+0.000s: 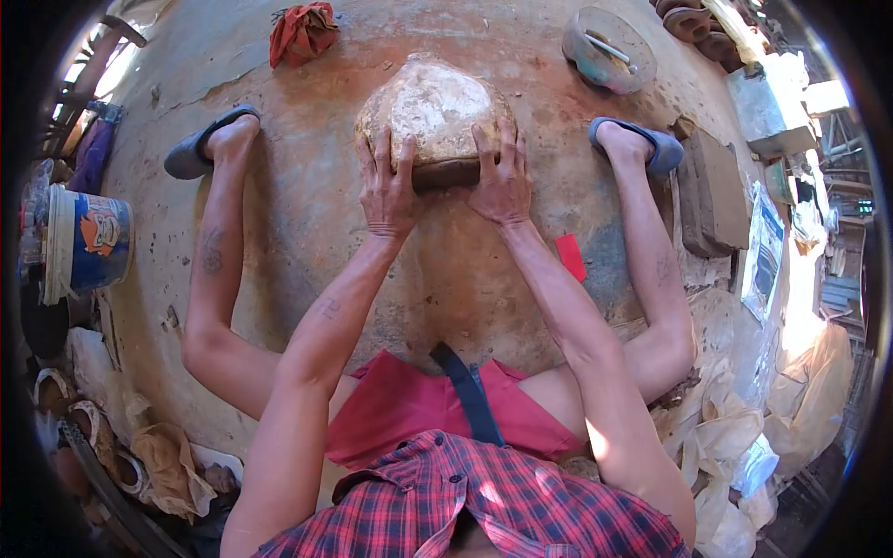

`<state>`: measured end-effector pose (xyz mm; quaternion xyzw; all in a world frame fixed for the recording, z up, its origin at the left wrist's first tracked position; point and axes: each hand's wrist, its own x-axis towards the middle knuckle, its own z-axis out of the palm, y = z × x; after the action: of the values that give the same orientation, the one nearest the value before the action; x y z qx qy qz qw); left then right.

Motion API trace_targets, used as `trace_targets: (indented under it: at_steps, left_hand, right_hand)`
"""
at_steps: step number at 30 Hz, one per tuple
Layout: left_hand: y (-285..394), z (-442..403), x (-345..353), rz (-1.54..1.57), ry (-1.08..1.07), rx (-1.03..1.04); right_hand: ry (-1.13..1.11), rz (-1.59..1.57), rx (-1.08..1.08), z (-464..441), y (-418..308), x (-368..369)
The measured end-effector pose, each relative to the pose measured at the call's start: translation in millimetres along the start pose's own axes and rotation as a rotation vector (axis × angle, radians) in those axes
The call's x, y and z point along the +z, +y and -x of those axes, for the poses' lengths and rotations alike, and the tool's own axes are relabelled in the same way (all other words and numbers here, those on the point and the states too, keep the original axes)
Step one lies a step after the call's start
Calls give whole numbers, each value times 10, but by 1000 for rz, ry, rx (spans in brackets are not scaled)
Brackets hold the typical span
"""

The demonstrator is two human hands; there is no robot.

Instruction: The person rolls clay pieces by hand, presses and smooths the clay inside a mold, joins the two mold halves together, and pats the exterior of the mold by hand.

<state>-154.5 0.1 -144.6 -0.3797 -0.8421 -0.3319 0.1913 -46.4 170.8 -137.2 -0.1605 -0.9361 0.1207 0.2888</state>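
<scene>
A large rounded, lumpy block (pixel 442 102), chalky white on top and brown at its sides, rests on the floor between my feet. It looks like a plaster mould, though I cannot be sure. A dark brown flat edge shows along its near side. My left hand (pixel 387 186) presses on its left side, fingers spread over the edge. On the right side, my right hand (pixel 502 181) grips it in the same way, so the block sits between both palms. The fingertips lie on its surface; its underside is hidden.
A red cloth (pixel 304 34) lies at the far left, and a round bowl (pixel 609 51) with a white stick at the far right. Brown clay slabs (pixel 712 195) stand by my right foot. A blue-and-white bucket (pixel 93 240) is at left; a red scrap (pixel 571 258) lies near my right forearm.
</scene>
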Motion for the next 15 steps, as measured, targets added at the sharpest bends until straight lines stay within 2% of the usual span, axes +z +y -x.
trace_targets:
  at_steps: [8, 12, 13, 15]
  left_hand:
    - [-15, -6, 79, -61, 46, 27]
    - [-102, 7, -104, -38, -123, 23]
    - [-135, -11, -115, -36, -177, 36]
    - [-128, -12, -67, -54, -151, 27]
  right_hand:
    - [66, 123, 38, 48, 77, 212]
    - [27, 92, 32, 62, -38, 103]
    - [85, 145, 46, 79, -35, 207]
    - [139, 200, 65, 69, -28, 342]
